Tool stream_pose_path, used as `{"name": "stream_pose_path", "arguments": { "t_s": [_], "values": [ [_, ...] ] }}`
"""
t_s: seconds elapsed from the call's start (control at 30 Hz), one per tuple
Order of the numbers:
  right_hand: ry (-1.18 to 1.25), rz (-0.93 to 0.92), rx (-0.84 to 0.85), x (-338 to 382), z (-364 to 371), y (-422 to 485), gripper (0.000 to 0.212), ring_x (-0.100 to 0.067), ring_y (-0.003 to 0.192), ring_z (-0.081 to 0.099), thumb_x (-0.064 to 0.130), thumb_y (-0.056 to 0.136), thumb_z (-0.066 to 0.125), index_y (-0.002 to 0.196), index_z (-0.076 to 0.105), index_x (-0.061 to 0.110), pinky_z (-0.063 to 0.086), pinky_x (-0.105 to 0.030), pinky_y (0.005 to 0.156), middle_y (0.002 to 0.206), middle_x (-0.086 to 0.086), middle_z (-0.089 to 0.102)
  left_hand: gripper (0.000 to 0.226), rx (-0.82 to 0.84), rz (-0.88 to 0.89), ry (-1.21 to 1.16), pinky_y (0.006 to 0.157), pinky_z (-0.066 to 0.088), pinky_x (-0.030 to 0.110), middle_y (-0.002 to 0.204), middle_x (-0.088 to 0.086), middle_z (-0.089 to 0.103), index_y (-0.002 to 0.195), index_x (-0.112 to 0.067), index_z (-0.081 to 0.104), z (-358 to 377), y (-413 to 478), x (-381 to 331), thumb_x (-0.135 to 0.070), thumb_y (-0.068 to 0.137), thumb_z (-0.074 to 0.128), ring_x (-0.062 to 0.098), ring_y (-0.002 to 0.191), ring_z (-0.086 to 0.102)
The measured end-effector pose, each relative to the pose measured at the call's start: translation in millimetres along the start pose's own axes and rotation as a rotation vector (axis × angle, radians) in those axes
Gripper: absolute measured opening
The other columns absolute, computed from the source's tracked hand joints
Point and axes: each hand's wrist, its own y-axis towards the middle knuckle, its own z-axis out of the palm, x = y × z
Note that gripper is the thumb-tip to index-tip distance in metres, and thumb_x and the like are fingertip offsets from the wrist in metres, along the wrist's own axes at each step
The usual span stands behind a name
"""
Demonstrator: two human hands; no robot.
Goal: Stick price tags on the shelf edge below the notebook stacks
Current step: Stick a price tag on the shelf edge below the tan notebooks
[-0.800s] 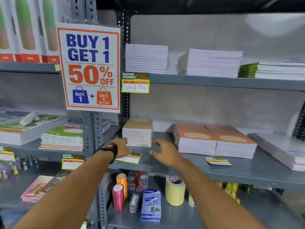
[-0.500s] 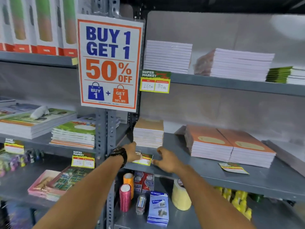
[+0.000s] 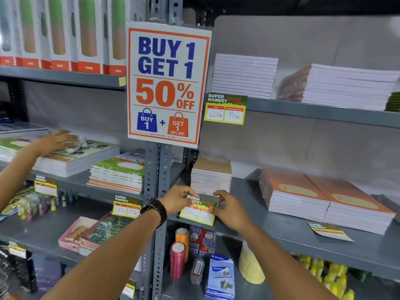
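You held the price tag (image 3: 200, 210) against the shelf edge (image 3: 281, 237), right below the brown notebook stack (image 3: 211, 174). Your left hand (image 3: 178, 199) gripped its left side and your right hand (image 3: 229, 210) its right side. Another tag (image 3: 330, 231) lay flat on the shelf near the orange notebooks (image 3: 324, 198).

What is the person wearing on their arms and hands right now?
Both forearms are bare, with no sleeves in view and no gloves. The left hand has a dark, chunky wristwatch with a black band on its wrist. The right hand and its wrist carry nothing.
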Motion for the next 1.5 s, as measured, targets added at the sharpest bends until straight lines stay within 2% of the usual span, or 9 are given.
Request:
{"name": "stream_pose_path", "arguments": {
  "t_s": [0.13,0.27,0.37,0.73,1.0,1.17,1.27,1.4,1.5],
  "values": [
    [0.069,-0.052,0.084,-3,8,-17,0.016,0.001,0.067,0.059,0.012,0.079,0.074,0.094,0.073,0.018,0.047,-0.017,0.063,0.083,0.003,0.071,0.007,0.017,0.089,-0.016,0.073,0.053,0.026,0.090,0.007,0.074,0.092,-0.015,0.070,7,-28,4,-0.010,0.088,0.067,0.011,0.079,0.066],
    [0.060,-0.037,0.075,-8,22,-31,0.010,-0.002,0.068,0.061,0.012,0.079,0.074,0.082,0.071,0.022,0.048,-0.017,0.065,0.081,0.002,0.073,0.011,-0.029,0.096,0.026,0.080,0.055,0.040,0.093,0.007,0.072,0.087,-0.027,0.068,24,-42,21,-0.016,0.086,0.068,0.024,0.087,0.068],
    [-0.006,-0.027,0.049,-11,31,-38,0.007,-0.003,0.072,0.064,0.017,0.083,0.071,0.088,0.075,0.021,0.045,-0.011,0.060,0.084,0.004,0.074,0.010,-0.070,0.062,0.043,0.079,0.055,0.045,0.087,0.000,0.073,0.083,-0.031,0.066,34,-47,34,-0.029,0.078,0.074,0.022,0.084,0.068],
    [-0.111,0.039,-0.099,-15,49,-38,0.010,-0.010,0.081,0.067,0.018,0.086,0.068,0.095,0.072,0.019,0.057,-0.031,0.079,0.092,0.001,0.074,0.012,-0.259,0.007,0.131,0.065,0.051,0.030,0.075,-0.007,0.071,0.076,-0.024,0.066,57,-45,41,-0.029,0.077,0.077,0.010,0.070,0.063],
    [-0.216,0.023,-0.141,-13,52,-38,0.004,-0.017,0.074,0.065,0.023,0.086,0.065,0.089,0.064,0.021,0.057,-0.035,0.070,0.084,0.000,0.072,0.016,-0.311,0.022,0.196,0.057,0.042,0.022,0.069,-0.007,0.068,0.073,-0.024,0.065,58,-43,41,-0.030,0.074,0.079,0.004,0.060,0.056],
    [-0.372,-0.026,-0.140,-9,47,-37,0.010,-0.023,0.074,0.062,0.029,0.085,0.061,0.086,0.058,0.020,0.049,-0.033,0.061,0.084,-0.001,0.066,0.021,-0.327,0.004,0.327,0.061,0.048,0.027,0.072,-0.011,0.066,0.076,-0.026,0.063,51,-45,31,-0.039,0.072,0.078,0.004,0.066,0.059],
    [-0.439,-0.061,-0.176,-9,41,-33,0.014,-0.022,0.080,0.060,0.032,0.082,0.067,0.086,0.058,0.021,0.047,-0.033,0.066,0.093,0.002,0.059,0.028,-0.362,0.027,0.553,0.064,0.048,0.031,0.082,-0.012,0.065,0.080,-0.029,0.059,42,-43,24,-0.049,0.069,0.076,0.011,0.078,0.060],
    [-0.520,-0.116,-0.193,-10,44,-33,0.015,-0.021,0.092,0.055,0.027,0.082,0.068,0.092,0.060,0.019,0.050,-0.035,0.074,0.098,0.002,0.059,0.031,-0.315,0.088,0.749,0.083,0.044,0.038,0.096,-0.008,0.067,0.089,-0.029,0.062,32,-34,20,-0.050,0.070,0.075,0.021,0.095,0.057],
    [-0.564,-0.136,-0.197,-9,45,-33,0.022,-0.024,0.096,0.054,0.036,0.081,0.065,0.094,0.060,0.019,0.047,-0.037,0.082,0.098,0.001,0.062,0.025,-0.268,0.106,0.831,0.080,0.049,0.036,0.100,-0.006,0.070,0.095,-0.028,0.067,33,-34,18,-0.047,0.079,0.068,0.022,0.095,0.062]
  ]
}}
